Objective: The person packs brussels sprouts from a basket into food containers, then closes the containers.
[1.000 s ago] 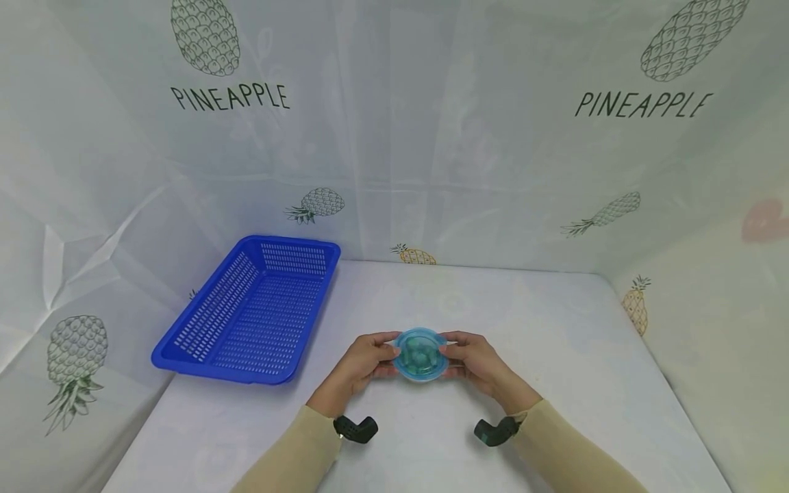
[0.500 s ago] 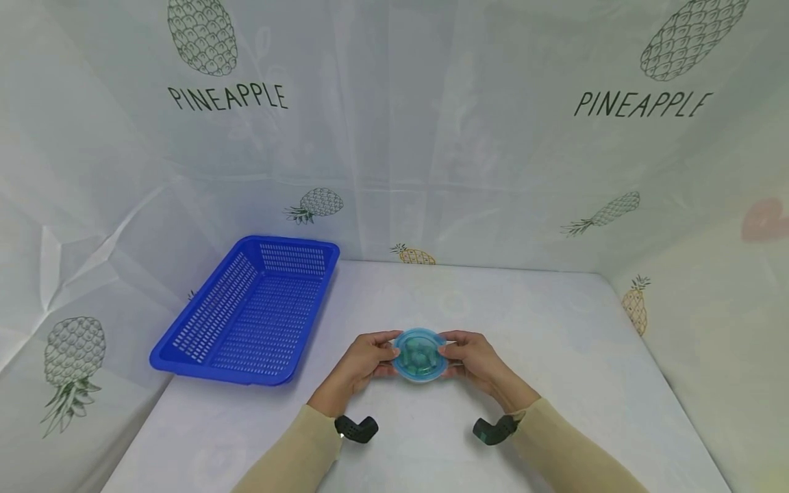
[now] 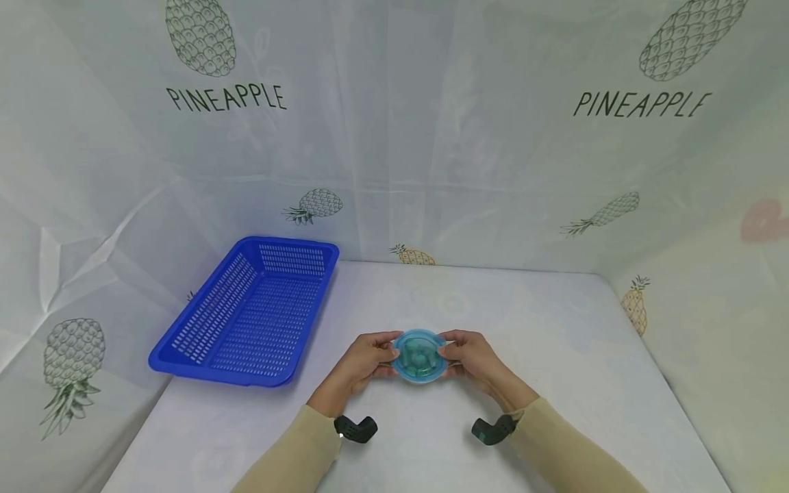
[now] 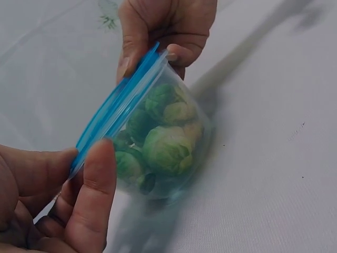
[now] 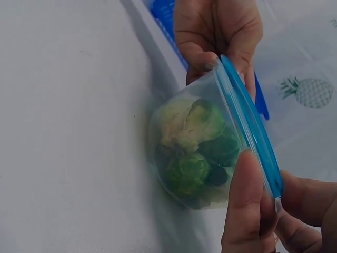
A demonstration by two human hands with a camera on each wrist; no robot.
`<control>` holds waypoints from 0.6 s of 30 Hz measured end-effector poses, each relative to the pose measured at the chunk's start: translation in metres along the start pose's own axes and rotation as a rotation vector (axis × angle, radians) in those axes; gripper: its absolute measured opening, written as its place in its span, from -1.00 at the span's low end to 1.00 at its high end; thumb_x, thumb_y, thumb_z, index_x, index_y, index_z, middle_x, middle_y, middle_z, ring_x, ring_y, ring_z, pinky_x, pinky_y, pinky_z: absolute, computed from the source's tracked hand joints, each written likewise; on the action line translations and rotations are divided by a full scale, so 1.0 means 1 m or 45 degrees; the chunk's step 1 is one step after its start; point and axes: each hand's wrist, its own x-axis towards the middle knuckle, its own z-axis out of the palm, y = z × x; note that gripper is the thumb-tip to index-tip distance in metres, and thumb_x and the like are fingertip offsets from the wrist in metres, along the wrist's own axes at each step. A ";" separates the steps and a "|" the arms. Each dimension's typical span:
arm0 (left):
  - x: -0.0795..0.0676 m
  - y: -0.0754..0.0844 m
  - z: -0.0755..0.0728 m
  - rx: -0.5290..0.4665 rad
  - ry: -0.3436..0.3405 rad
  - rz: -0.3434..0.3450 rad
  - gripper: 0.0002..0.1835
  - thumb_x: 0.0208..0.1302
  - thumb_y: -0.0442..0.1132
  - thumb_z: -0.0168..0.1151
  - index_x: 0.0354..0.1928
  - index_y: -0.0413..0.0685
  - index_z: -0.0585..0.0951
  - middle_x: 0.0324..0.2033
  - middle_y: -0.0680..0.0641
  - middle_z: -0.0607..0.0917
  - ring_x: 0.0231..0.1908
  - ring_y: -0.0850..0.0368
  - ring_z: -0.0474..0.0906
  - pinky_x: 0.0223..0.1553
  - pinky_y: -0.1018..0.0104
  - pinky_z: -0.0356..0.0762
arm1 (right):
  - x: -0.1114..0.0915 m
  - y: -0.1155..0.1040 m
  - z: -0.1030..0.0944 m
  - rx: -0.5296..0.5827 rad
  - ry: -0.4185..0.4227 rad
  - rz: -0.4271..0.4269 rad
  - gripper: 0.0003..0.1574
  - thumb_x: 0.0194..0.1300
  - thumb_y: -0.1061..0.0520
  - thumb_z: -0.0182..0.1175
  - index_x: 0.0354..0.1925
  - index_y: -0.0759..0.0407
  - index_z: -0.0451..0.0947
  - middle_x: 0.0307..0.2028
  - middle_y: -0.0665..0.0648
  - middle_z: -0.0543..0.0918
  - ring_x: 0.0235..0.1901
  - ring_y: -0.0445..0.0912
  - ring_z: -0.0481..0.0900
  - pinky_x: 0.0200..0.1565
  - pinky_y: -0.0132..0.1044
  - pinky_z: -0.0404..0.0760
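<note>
A round, clear plastic container (image 3: pixel 420 357) with a translucent blue lid is held between both hands, just in front of the table's middle. Several Brussels sprouts (image 4: pixel 167 150) show through its frosted wall in both wrist views. My left hand (image 3: pixel 362 361) pinches the rim at the left, thumb on the lid and fingers beneath. On the opposite side my right hand (image 3: pixel 477 359) grips the rim in the same way. The blue lid (image 5: pixel 253 126) sits on the container's rim. Whether the base touches the table cannot be told.
A blue perforated plastic basket (image 3: pixel 265 322) stands at the left on the white-covered table (image 3: pixel 524 315). Pineapple-printed white sheeting (image 3: pixel 431 150) hangs behind and along both sides. A dark camera mount is strapped to each wrist.
</note>
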 end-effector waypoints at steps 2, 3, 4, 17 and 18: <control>0.000 0.000 0.000 0.002 0.001 0.005 -0.45 0.44 -0.48 0.25 0.45 -0.27 0.50 -0.26 0.02 0.48 -0.37 0.16 0.57 -0.31 0.31 0.73 | 0.001 0.001 0.000 0.005 -0.006 0.003 -0.40 0.46 0.32 0.24 0.36 0.54 0.38 -0.33 0.09 0.63 -0.38 -0.13 0.63 -0.34 -0.30 0.75; 0.001 -0.001 -0.001 0.005 0.000 0.007 -0.45 0.44 -0.48 0.25 0.45 -0.27 0.50 -0.26 0.02 0.48 -0.37 0.17 0.56 -0.32 0.31 0.73 | 0.001 0.001 -0.001 0.013 -0.016 0.007 -0.39 0.46 0.31 0.24 0.37 0.53 0.37 -0.32 0.09 0.63 -0.38 -0.13 0.63 -0.33 -0.30 0.76; 0.001 -0.001 -0.001 0.009 -0.001 0.009 -0.45 0.44 -0.48 0.25 0.45 -0.27 0.50 -0.26 0.02 0.47 -0.37 0.17 0.56 -0.31 0.32 0.73 | 0.001 0.001 -0.001 0.025 -0.029 0.015 -0.39 0.47 0.30 0.24 0.38 0.52 0.37 -0.30 0.10 0.64 -0.37 -0.14 0.65 -0.32 -0.30 0.76; -0.002 0.003 0.000 0.089 -0.020 0.029 -0.45 0.47 -0.48 0.22 0.47 -0.26 0.48 -0.24 0.00 0.45 -0.40 0.20 0.54 -0.30 0.34 0.74 | 0.003 0.002 0.003 -0.036 0.012 -0.026 -0.52 0.44 0.33 0.24 0.23 0.59 0.49 -0.27 0.13 0.71 -0.37 -0.12 0.67 -0.34 -0.27 0.77; -0.001 0.003 0.001 0.092 -0.017 0.026 -0.45 0.47 -0.48 0.22 0.47 -0.26 0.48 -0.24 0.00 0.45 -0.40 0.20 0.54 -0.31 0.34 0.74 | 0.003 0.003 0.004 -0.044 0.032 -0.028 -0.52 0.43 0.34 0.24 0.23 0.59 0.50 -0.29 0.13 0.71 -0.39 -0.13 0.66 -0.35 -0.28 0.76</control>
